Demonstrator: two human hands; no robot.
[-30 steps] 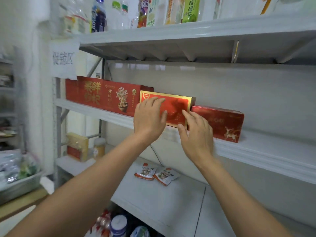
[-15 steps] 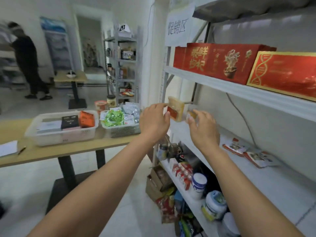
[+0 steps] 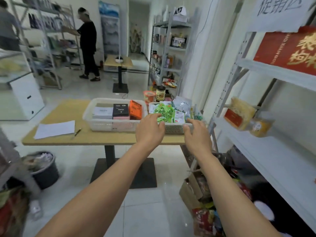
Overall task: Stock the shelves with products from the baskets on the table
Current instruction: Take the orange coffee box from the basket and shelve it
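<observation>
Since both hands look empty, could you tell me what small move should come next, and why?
Probably lower the left hand onto the green packets and grip one: it and the right hand are open, hold nothing, and reach toward the mesh basket that holds them.

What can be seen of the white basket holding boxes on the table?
The white basket is a shallow, translucent plastic tray with rounded corners and small slots low in its wall. It sits level on the wooden table, close beside a mesh basket of packets. Inside are a grey box, a black box and an orange box.
</observation>
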